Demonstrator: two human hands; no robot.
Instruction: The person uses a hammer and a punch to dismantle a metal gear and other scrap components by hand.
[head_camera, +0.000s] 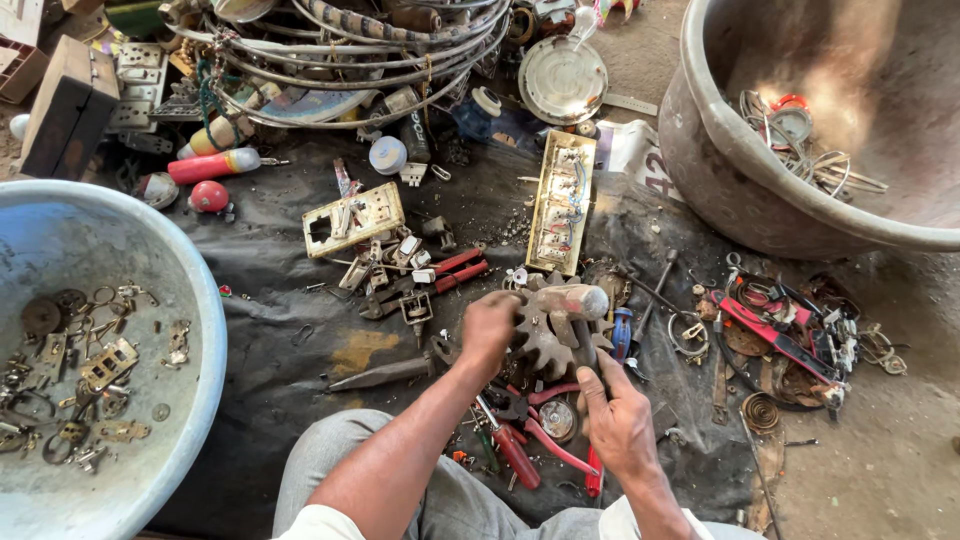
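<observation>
**Two Hands on a Toothed Gear Assembly**

Two bare hands work at the centre of a black ground sheet (290, 300) strewn with scrap hardware. The left hand (488, 330) is curled closed against the left side of a rusty grey toothed metal gear (545, 335), its fingers gripping the gear's rim. The right hand (618, 420) lies just below and to the right of the gear, fingers extended upward and touching the dark underside of the assembly; whether it grips or merely steadies cannot be told. A dull silver cylindrical shaft (572, 298) projects from the gear's upper face, pointing right.

Adjacent items:
- Red-handled pliers (540, 425) lie directly beneath the gear, between the forearms.
- A second pair of red-handled pliers (440, 275) lies just above and left of the left hand.
- A blue-handled screwdriver (622, 330) lies just beside the gear, on its right.
- A long cream-coloured switch board with exposed wiring (562, 200) lies above the gear.
- A pale blue round basin (205, 340) holding small brass parts stands well apart at the left.
- A large grey metal tub (720, 170) stands at upper right.
</observation>
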